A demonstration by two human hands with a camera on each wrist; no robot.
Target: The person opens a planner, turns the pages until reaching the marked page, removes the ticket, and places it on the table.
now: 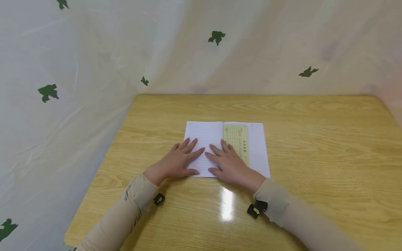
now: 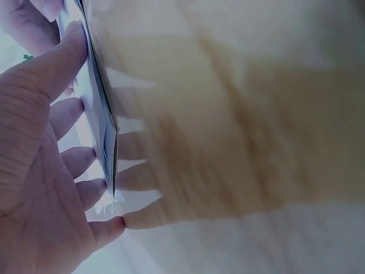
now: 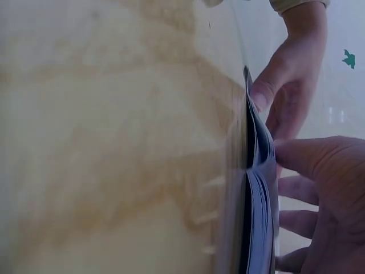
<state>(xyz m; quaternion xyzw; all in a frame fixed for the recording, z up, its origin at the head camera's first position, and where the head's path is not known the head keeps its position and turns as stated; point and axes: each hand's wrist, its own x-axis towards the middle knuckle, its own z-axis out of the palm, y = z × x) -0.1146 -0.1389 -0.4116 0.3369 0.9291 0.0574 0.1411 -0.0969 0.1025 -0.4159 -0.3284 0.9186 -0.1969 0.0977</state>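
Observation:
An open notebook with ruled white pages lies flat on the table. A pale yellow printed slip covers part of its right page. My left hand rests on the left page with its fingers spread. Spread likewise, my right hand lies near the fold, partly over the slip and hiding its lower left. In the left wrist view, the left hand's little fingertip reaches past the notebook's edge to the tabletop. The right wrist view shows the stacked pages edge-on, slightly bulging, under the right fingertips.
The shiny wood-grained table extends around the notebook, widest on the right. Behind it and at the left hangs a pale sheet with green bird shapes. Black wrist devices sit at both beige cuffs.

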